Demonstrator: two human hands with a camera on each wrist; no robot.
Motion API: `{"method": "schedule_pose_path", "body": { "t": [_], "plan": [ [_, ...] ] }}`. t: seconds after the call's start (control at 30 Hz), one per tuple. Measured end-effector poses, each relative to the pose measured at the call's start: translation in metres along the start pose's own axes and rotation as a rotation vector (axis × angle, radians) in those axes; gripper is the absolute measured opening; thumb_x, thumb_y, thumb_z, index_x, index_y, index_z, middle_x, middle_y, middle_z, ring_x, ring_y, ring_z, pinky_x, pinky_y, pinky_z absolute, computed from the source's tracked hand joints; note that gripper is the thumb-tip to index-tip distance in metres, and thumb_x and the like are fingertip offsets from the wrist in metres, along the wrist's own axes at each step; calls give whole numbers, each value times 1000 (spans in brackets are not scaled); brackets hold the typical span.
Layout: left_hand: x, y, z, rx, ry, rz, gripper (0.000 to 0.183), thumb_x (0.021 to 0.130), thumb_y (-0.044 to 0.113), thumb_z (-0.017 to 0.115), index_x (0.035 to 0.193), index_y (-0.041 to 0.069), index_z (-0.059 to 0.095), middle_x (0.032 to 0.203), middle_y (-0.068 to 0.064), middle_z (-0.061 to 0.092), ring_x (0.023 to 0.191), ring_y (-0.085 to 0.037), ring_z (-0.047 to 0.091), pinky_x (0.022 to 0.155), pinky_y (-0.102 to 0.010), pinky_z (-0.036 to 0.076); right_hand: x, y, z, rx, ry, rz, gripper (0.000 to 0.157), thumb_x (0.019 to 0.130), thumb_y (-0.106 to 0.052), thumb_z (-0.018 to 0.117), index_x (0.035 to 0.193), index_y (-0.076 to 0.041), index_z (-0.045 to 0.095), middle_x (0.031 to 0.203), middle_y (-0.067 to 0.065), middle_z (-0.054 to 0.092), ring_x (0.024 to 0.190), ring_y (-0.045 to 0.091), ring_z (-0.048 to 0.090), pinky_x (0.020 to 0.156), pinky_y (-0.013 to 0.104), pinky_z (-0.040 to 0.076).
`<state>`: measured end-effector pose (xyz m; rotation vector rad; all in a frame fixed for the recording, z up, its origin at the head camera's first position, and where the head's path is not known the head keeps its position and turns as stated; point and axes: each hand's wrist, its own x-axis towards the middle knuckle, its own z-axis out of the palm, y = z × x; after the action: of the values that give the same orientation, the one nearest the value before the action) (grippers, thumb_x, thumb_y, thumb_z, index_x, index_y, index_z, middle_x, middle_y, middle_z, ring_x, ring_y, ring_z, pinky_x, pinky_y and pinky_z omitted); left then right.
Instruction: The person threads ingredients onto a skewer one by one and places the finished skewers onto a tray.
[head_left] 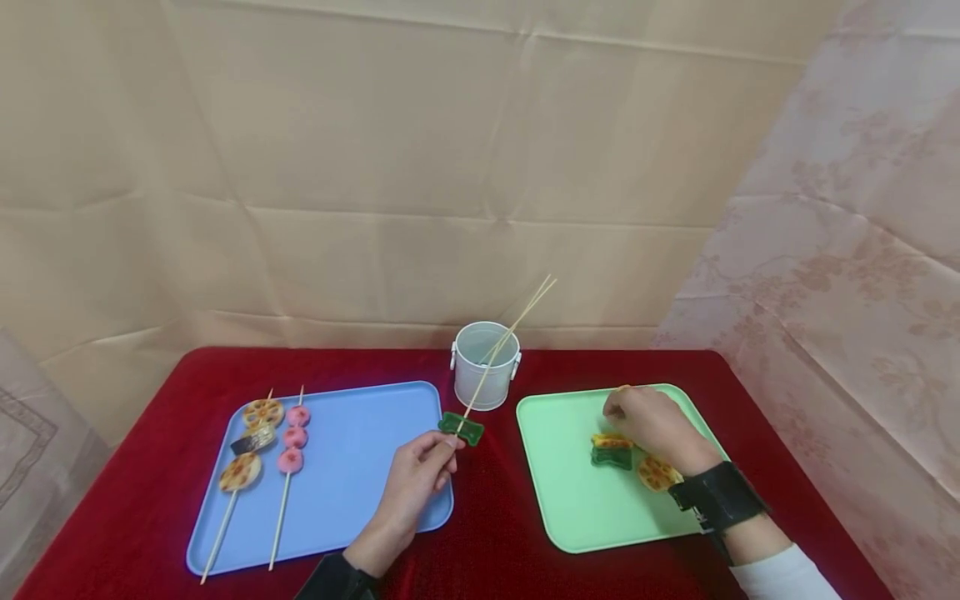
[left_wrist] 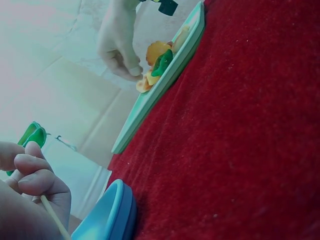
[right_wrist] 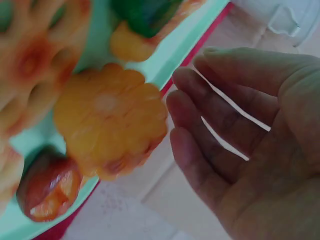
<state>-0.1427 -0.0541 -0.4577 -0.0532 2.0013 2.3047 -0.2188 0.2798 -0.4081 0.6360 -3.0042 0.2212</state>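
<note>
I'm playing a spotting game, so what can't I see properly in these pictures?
Stick's near end: the left hand hides it in the head view; the bottom edge cuts it off in the left wrist view.
Lotus slice: the right hand and wrist partly cover it in the head view.
Blue tray: cut by the left wrist view's bottom edge.
Bucket: cut by the right wrist view's top corner.

Behind the red, plush-covered tabletop (head_left: 491, 521) hangs creased beige fabric (head_left: 375, 167) – pale pink, floral-patterned fabric (head_left: 862, 208) to the tabletop's right, whitish patterned fabric (head_left: 45, 450) to its left.
</note>
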Motion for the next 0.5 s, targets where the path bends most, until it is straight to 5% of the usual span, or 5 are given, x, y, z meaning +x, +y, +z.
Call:
{"method": "schedule_pose_path", "body": {
  "t": [0.1,0.27,0.5],
  "plan": [
    [-1,-1,-1,6,-1,-3,31,95,16,58,104,-14,63,66,-1,52,49,-4,40,46,-15,32,0,2,3,-57,-28,-32,14,81,-5,68,74,-17,71,68,-9,57,67,12,54,59,32,46],
    [-1,-2,-1,9,2,-10,31,94,15,58,104,-14,63,66,-1,52,49,-4,40,46,-15,32,-2,2,4,-105,-94,-53,41,81,-4,67,56,-22,41,63,-8,22,58,11,26,50,29,23],
    [-2,0,-2,21,1,-2,33,95,18,59,103,-14,62,67,-2,52,49,-4,40,46,-15,32,-4,3,3,-183,-137,-55,23,80,-14,73,66,-27,60,65,-12,43,62,10,38,52,32,33]
  ]
}}
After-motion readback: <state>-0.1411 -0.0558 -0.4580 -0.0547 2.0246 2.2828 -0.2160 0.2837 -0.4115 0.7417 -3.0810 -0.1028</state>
